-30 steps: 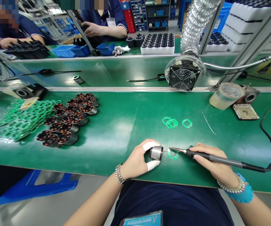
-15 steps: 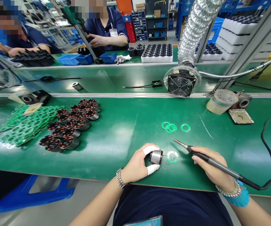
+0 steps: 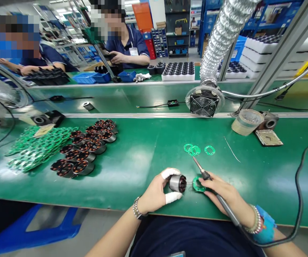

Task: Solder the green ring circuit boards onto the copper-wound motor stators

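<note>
My left hand (image 3: 156, 192), with white coverings on thumb and finger, is closed around a motor stator (image 3: 175, 183) lying on its side. Copper windings show at the stator's right end, and thin wires reach from it toward a green ring-shaped circuit board (image 3: 195, 185). In my right hand (image 3: 225, 192) is a soldering iron (image 3: 205, 175), its tip pointing up and left. Fingers of that same hand touch the ring board's right edge; whether they grip it is hard to see. Just beyond lie several loose ring boards (image 3: 194, 150).
Rows of stators (image 3: 83, 167) and a pile of green boards (image 3: 32, 153) occupy the left. A solder wire (image 3: 232, 150), a tub (image 3: 246, 123) and a sponge tray (image 3: 268, 137) lie right. A fan (image 3: 204, 105) hangs at the back; the iron's cable (image 3: 299, 185) loops right. Co-workers sit opposite.
My right hand has moved left and down with the soldering iron, reaching the ring board, which is now tilted. The stator has turned so its wound end shows more. The camera view has shifted slightly.
</note>
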### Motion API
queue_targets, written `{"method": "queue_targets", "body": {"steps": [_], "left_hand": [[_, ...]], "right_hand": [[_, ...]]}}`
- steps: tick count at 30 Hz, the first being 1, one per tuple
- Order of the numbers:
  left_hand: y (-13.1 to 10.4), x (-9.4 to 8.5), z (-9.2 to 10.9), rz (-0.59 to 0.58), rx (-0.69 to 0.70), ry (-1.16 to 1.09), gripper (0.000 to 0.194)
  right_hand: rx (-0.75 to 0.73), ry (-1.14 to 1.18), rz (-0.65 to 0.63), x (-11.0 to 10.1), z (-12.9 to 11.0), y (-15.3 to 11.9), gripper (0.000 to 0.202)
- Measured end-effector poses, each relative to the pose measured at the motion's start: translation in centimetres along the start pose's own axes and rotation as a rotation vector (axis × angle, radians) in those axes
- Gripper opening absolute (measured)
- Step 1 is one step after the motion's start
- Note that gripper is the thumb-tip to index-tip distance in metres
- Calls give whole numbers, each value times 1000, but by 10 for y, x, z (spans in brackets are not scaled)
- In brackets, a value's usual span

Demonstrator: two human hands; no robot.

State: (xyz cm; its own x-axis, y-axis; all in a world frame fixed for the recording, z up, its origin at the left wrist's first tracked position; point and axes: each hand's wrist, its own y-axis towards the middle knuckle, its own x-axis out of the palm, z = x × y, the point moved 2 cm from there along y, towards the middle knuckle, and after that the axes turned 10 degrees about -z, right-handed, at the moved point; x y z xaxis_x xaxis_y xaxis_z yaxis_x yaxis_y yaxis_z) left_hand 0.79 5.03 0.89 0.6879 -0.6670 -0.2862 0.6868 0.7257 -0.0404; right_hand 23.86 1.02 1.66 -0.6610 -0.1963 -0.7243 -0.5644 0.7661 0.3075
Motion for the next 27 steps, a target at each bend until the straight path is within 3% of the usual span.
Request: {"method": "queue_targets", "body": {"steps": [4, 7, 12, 18, 21, 24, 27], "left_hand": [[-2, 13, 5, -22, -5, 85, 54], [-3, 20, 8, 9, -70, 293, 49], [-4, 23, 6, 69, -98, 401, 54], [-5, 22, 4, 153, -42, 386, 61], [-7, 24, 3, 171, -60, 380, 55], [-7, 25, 3, 175, -68, 383, 49], [-7, 26, 4, 199, -62, 388, 46]], "right_hand": [[230, 53, 258, 2, -8, 3, 18], [432, 364, 318, 6, -16, 9, 25], [389, 886, 126, 10, -30, 24, 35], [416, 1098, -70, 9, -26, 25, 47], [385, 1021, -49, 11, -26, 25, 49], [328, 624, -3, 14, -29, 31, 44], [214, 266, -60, 19, -32, 41, 38]]}}
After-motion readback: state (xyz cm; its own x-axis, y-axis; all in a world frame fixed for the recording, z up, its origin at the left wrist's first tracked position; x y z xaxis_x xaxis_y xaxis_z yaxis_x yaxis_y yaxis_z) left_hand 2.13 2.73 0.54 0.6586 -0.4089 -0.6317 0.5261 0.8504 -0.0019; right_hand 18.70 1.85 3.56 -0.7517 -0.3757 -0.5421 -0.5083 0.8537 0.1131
